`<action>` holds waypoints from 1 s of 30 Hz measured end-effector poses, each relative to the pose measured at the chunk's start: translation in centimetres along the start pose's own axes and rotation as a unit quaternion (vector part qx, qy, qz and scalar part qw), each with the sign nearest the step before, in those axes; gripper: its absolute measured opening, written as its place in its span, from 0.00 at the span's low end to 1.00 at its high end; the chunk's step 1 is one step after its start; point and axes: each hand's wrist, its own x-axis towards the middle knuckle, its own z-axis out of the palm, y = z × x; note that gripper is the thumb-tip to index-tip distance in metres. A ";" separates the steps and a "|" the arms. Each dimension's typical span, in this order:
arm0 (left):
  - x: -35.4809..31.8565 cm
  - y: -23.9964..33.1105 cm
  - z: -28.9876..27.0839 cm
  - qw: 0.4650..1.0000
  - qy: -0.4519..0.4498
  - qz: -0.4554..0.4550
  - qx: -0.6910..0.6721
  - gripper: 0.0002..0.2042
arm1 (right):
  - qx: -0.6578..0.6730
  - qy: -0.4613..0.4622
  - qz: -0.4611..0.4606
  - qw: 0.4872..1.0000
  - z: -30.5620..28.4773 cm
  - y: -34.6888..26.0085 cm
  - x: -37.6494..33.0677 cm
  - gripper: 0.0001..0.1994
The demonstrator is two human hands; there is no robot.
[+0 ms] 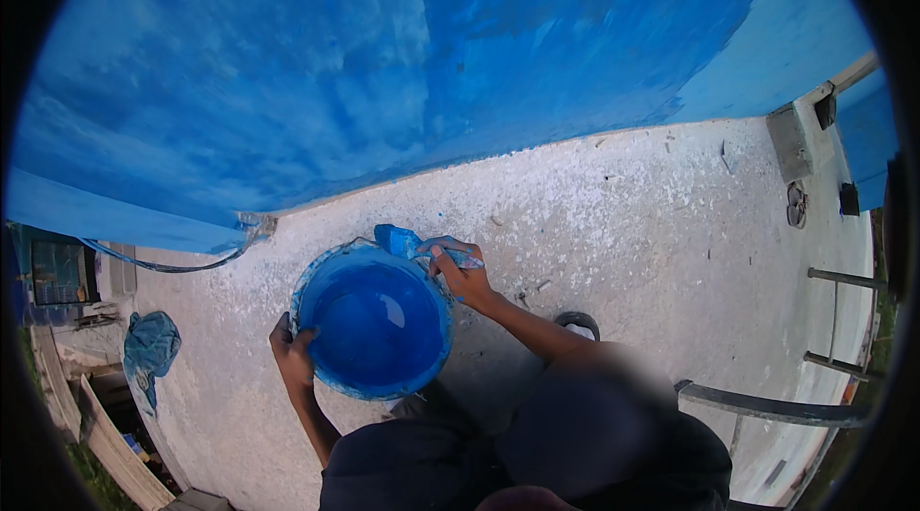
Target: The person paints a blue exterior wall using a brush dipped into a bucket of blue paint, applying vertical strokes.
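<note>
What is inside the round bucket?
The bucket is filled with smooth blue paint. The paint covers its bottom, so anything lying under the surface cannot be seen.

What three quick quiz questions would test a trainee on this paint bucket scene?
1. True or false: the left hand grips the bucket rim.
2. The right hand holds: A) a roller B) a paintbrush C) a rag
3. Fill in: the wall behind the bucket is painted ____.

Key: 1 true; 2 B; 3 blue.
</note>
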 end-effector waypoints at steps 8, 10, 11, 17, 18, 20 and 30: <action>-0.1 0.0 0.0 1.000 0.003 0.010 -0.016 0.16 | -0.057 -0.066 0.068 0.994 1.7 1.8 -4.5 0.13; 0.1 -0.5 -0.3 1.000 0.001 0.009 -0.014 0.16 | -0.055 -0.055 0.071 0.994 1.7 1.8 -4.6 0.12; 0.2 -0.6 -0.4 1.000 0.001 0.010 -0.012 0.16 | -0.044 -0.048 0.074 0.995 1.8 1.9 -4.5 0.11; 0.0 -0.4 0.5 0.999 0.026 0.020 -0.030 0.14 | -0.092 -0.040 0.033 0.994 1.8 2.3 -4.0 0.10; 0.0 -0.3 0.5 0.999 0.024 0.018 -0.032 0.14 | -0.097 -0.039 0.027 0.994 1.9 2.2 -4.0 0.10; -0.1 -0.2 0.4 0.999 0.020 0.012 -0.036 0.14 | -0.117 -0.041 0.021 0.992 1.9 1.8 -4.1 0.11; -0.3 0.0 0.8 0.998 0.032 0.014 -0.047 0.13 | -0.152 -0.042 0.021 0.987 1.8 1.9 -4.2 0.12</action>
